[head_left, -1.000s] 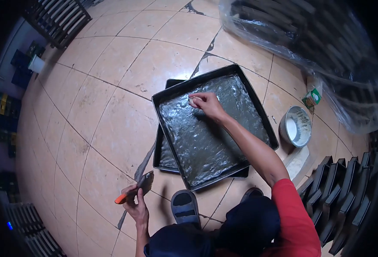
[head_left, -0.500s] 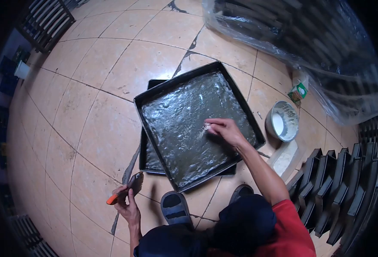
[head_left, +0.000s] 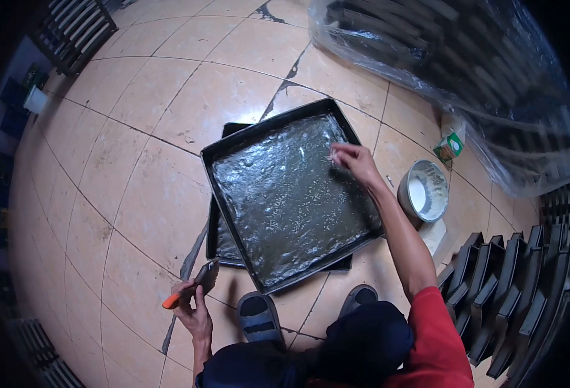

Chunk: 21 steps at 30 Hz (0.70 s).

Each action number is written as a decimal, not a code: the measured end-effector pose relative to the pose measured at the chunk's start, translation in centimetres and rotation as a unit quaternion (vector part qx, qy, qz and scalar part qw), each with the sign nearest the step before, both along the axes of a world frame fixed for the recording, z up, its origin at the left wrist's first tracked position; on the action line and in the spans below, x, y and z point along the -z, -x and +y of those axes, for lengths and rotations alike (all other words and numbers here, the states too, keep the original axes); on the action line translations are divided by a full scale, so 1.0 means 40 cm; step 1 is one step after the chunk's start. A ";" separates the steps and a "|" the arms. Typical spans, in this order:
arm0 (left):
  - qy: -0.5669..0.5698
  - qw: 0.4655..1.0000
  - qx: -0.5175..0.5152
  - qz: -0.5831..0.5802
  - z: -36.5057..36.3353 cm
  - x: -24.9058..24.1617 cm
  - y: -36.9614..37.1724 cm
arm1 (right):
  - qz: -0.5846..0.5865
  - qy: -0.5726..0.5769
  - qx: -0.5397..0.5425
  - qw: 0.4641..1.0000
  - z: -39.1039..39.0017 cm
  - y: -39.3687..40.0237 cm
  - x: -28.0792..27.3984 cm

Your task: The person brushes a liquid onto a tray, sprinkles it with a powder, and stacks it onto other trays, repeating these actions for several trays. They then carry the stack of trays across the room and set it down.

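Head view. The upper tray (head_left: pixel 269 127) lies askew on the lower tray (head_left: pixel 226 261) on the floor, just far of the feet, and holds a wet dark layer (head_left: pixel 265 174). The right hand (head_left: pixel 360 165), fingertips pressed together, pinches what look like pale grains (head_left: pixel 333 157) above the layer's far right part. The left hand (head_left: pixel 196 317) closes round the scraper (head_left: pixel 206 278), near left of the trays and apart from them. Pale specks (head_left: pixel 327 207) dot the middle and right; the bowl (head_left: pixel 436 186) of white powder (head_left: pixel 417 194) stands to the right. Even cover probably calls for small pinches, loosely rubbed out while sweeping, with fingertips clear of the wet surface and the scraper aside.
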<state>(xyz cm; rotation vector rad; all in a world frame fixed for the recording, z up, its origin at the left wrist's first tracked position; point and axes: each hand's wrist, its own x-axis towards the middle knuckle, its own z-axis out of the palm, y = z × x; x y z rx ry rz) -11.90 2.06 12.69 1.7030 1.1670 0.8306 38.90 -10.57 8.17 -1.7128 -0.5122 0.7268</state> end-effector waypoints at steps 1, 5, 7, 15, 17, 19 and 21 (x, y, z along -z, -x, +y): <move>-0.001 1.000 0.000 -0.001 0.001 -0.010 -0.004 | 0.001 -0.012 0.014 1.000 0.040 -0.013 -0.001; -0.011 1.000 -0.007 0.002 0.011 -0.012 0.012 | 0.020 -0.044 0.043 0.998 0.126 -0.002 -0.017; -0.004 1.000 -0.018 -0.006 0.015 0.000 0.019 | 0.064 -0.079 0.081 0.992 0.132 0.018 -0.019; 0.028 0.999 -0.030 0.004 0.013 0.021 0.057 | 0.169 0.061 -0.076 0.981 -0.069 0.199 -0.083; 0.022 0.999 -0.036 0.008 0.014 0.027 0.067 | 0.154 0.062 -0.061 0.984 -0.081 0.247 -0.077; 0.027 0.999 -0.040 0.004 0.009 0.022 0.068 | 0.166 0.096 -0.170 0.967 -0.074 0.296 -0.065; 0.031 0.999 -0.039 0.000 0.010 0.021 0.069 | 0.139 0.053 -0.147 0.978 -0.016 0.340 -0.027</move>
